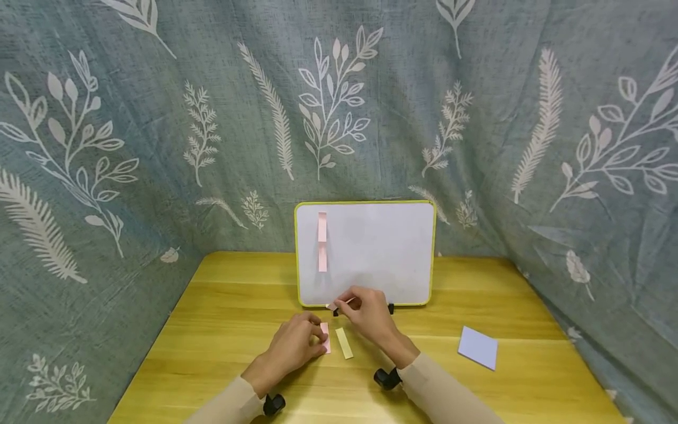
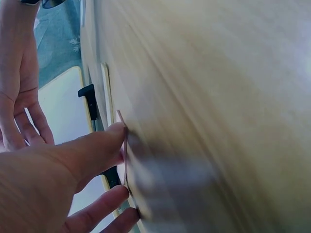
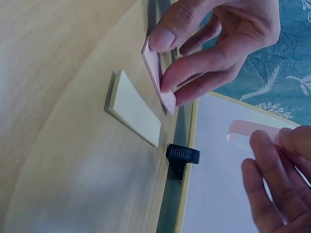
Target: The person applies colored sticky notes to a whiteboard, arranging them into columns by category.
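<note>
In the head view my left hand (image 1: 293, 343) steadies a narrow pink sticky-note pad (image 1: 325, 328) on the table, thumb at one side and fingertips at the other. The right wrist view shows this grip on the pink pad (image 3: 154, 62) more closely. My right hand (image 1: 369, 315) pinches a single pink sticky strip (image 3: 245, 127) between thumb and forefinger, at the lower edge of a whiteboard (image 1: 376, 253). The strip's free end curls slightly. A narrow yellow sticky-note pad (image 1: 344, 343) lies between the hands. Two pink strips (image 1: 322, 227) hang one below the other at the board's upper left.
The yellow-framed board stands upright on black feet (image 1: 391, 308) at the back of the wooden table (image 1: 238, 282). A square lavender sticky-note pad (image 1: 478, 348) lies at the right. Leaf-patterned cloth (image 1: 371, 165) hangs behind and on both sides.
</note>
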A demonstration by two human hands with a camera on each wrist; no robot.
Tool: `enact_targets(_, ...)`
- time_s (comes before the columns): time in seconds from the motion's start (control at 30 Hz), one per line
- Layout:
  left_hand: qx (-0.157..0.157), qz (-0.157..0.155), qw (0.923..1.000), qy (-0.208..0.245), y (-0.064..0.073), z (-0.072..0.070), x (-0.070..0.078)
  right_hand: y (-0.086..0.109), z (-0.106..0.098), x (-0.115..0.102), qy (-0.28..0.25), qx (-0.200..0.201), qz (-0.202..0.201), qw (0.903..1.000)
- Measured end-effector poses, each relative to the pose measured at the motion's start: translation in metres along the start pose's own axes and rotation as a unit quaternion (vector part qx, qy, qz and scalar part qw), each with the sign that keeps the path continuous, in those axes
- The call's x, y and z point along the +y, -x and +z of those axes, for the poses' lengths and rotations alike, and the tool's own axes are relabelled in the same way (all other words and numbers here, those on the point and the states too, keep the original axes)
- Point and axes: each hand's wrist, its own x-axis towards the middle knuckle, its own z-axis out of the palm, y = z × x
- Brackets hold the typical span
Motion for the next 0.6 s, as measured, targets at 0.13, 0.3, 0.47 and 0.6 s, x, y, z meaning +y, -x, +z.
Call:
enact_targets(0.13,0.001,-0.013,0.9999,0.005,0.000,0.001,-0.004,0.002,0.003,-0.002,-0.014,0.012,-0.018,0.9997)
enact_targets(0.3,0.009,-0.014,0.9998,0.013,-0.003,-0.003,-0.007,0.001,0.003,-0.005,-0.035,0.028,-0.043,0.9981)
enact_targets(0.47,0.061,-0.014,0.9980,0.007,-0.006,-0.011,-0.010,0.000,0.006,-0.003,-0.041,0.040,-0.065,0.9963)
enact_targets(0.6,0.119,-0.036,0.9918,0.030,-0.011,-0.019,-0.015,0.001,0.012,0.000,-0.036,0.049,-0.083,0.9946)
